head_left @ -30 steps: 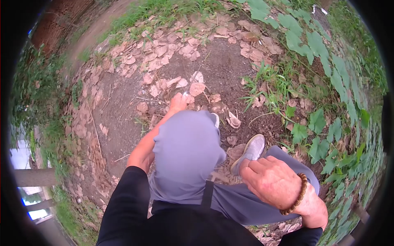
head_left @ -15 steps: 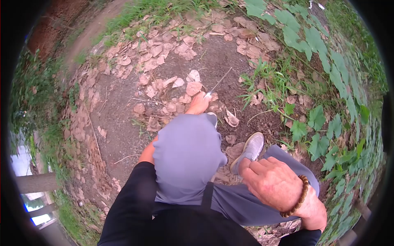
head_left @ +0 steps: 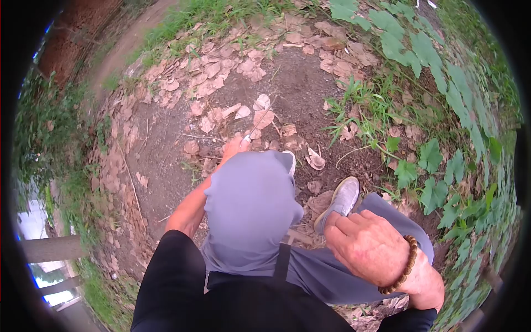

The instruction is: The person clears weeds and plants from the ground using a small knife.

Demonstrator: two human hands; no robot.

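My left hand (head_left: 236, 146) reaches past my grey-clad knee, low over the leaf-strewn soil. Its fingers are closed on a thin rod (head_left: 259, 123) with a whitish part by the hand; the rod slants up and right across dry leaves (head_left: 263, 118). What kind of tool it is cannot be made out. My right hand (head_left: 368, 243), with a brown bead bracelet (head_left: 407, 265) at the wrist, is above my other trouser leg, near the grey shoe (head_left: 344, 198). Its fingers are curled in, and whatever they may hold is hidden.
Bare dark soil (head_left: 301, 83) lies ahead, with dry leaves (head_left: 210, 72) scattered around it. Grass tufts (head_left: 368, 99) and broad-leaved vines (head_left: 434, 191) grow on the right. A twig (head_left: 130, 180) lies at left, and shrubs (head_left: 52, 122) stand farther left.
My left hand has drawn back to the left with the rod, leaving the soil patch and coming over the leaves. My right hand has hardly moved.
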